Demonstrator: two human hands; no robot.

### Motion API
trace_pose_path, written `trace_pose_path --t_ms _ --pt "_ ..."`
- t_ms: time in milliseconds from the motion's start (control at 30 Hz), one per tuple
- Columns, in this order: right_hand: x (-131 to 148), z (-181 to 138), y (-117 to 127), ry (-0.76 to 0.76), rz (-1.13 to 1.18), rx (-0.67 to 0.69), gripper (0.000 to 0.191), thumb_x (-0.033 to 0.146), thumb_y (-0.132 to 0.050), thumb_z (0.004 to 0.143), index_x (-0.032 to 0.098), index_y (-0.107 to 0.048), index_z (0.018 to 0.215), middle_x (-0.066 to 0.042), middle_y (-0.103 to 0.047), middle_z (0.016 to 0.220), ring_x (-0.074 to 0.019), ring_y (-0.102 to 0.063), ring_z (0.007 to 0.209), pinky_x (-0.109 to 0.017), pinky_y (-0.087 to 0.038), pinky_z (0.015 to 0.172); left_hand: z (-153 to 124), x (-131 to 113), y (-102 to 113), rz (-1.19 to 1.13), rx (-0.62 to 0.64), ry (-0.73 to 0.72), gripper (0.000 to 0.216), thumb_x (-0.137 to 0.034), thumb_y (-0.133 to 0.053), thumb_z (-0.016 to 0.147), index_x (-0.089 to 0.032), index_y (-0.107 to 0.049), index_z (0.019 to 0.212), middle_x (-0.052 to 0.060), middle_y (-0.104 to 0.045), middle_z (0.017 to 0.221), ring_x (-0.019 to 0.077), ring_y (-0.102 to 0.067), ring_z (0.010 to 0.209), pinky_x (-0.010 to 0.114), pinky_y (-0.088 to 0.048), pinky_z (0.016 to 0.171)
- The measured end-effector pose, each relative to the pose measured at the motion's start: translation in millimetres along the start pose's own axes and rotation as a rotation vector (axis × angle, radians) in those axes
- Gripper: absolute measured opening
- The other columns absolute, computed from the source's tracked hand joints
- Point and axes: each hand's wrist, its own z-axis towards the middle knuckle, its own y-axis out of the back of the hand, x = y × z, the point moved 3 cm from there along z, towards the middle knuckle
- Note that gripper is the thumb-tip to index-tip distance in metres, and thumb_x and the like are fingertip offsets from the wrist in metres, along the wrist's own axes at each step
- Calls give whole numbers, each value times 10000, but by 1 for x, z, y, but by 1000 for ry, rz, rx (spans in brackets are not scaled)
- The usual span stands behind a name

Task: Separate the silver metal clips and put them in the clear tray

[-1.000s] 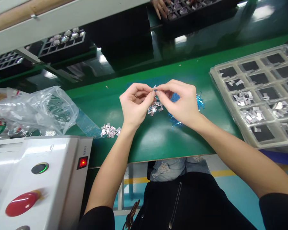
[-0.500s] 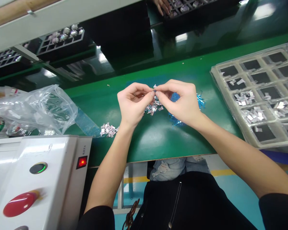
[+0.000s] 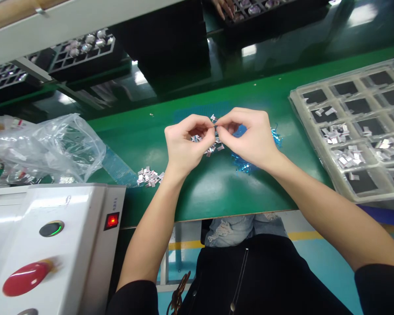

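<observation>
My left hand (image 3: pixel 185 144) and my right hand (image 3: pixel 249 138) meet above the green table (image 3: pixel 216 188), fingertips pinched together on a tiny silver metal piece (image 3: pixel 214 125). More small silver pieces (image 3: pixel 195 138) rest inside the curled left fingers. Under the hands lies a small heap of the same silver pieces (image 3: pixel 213 148). Blue film scraps (image 3: pixel 246 165) lie beneath the right hand. Another little heap of silver pieces (image 3: pixel 149 176) lies to the left near the table's front.
A clear compartment tray (image 3: pixel 315 131) with silver pieces stands at the right. A crumpled plastic bag (image 3: pixel 49 151) lies left. A white machine (image 3: pixel 59 245) with a red button sits front left. Black trays (image 3: pixel 82 52) line the far side; another person's hand (image 3: pixel 223 8) reaches one.
The left fingers have curled in a little and silver pieces now show in them. Both hands stay pinched together at the same spot.
</observation>
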Motion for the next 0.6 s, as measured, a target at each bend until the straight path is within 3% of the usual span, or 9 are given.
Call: trace_pose_path --t_ms 333,600 --pt "-1 0 1 -35 19 21 149 138 -725 909 227 -827 847 -13 -787 834 -184 -683 766 -356 -537 778 0 -1 -1 -18 31 18 139 -125 -719 882 -218 -822 890 -37 -791 801 95 -698 662 199 -608 664" --pt "-3 1 0 -75 -7 57 129 185 -737 930 238 -851 903 -23 -807 869 -202 -699 797 -371 -573 802 -1 7 3 80 68 73 72 -226 -759 915 -217 -830 907 -5 -788 824 126 -706 708 238 -628 684"
